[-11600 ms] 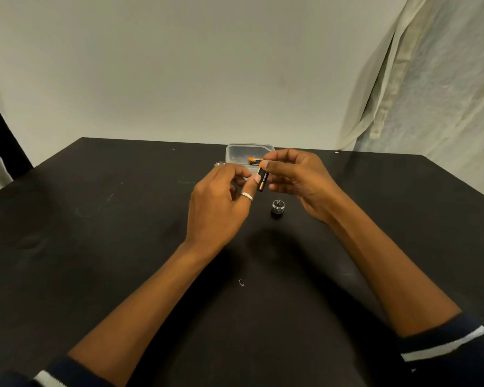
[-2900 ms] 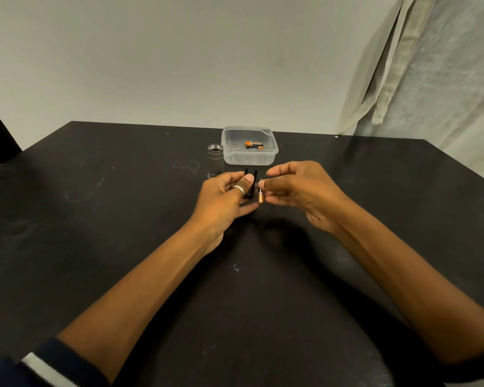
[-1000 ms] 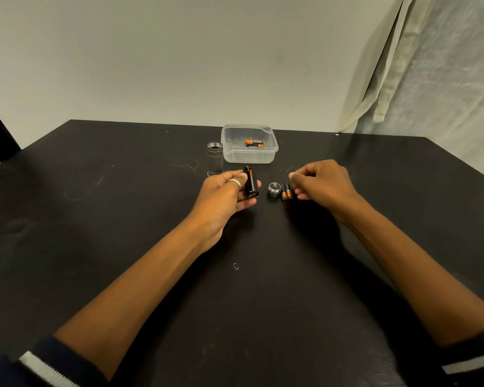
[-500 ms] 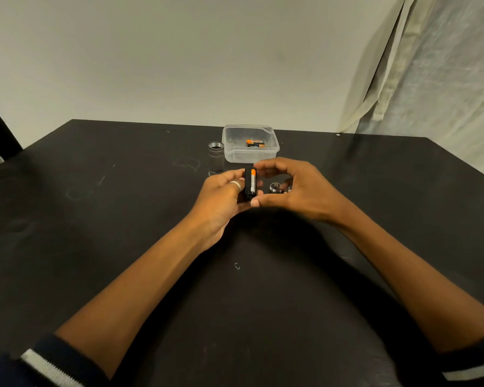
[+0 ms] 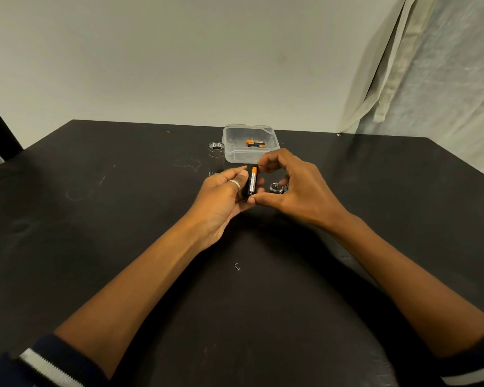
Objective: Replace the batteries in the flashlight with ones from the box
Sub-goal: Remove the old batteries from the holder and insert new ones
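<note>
My left hand (image 5: 221,199) holds a black battery holder (image 5: 248,185) upright over the table. An orange-topped battery (image 5: 253,181) sits in its open side. My right hand (image 5: 294,191) pinches that battery between forefinger at its top and thumb at its bottom. The flashlight's silver body (image 5: 216,157) stands upright to the left of the clear plastic box (image 5: 271,141), which holds batteries (image 5: 254,143). The flashlight's end cap (image 5: 275,187) lies on the table behind my right hand; anything beside it is hidden by my fingers.
The black table (image 5: 95,219) reaches a pale wall at the back. A curtain (image 5: 430,79) hangs at the right. A small wire clip (image 5: 237,266) lies on the table between my forearms.
My right hand left two batteries by the end cap a second ago, moved left to the holder and now grips the battery in it at both ends. My left hand stayed put.
</note>
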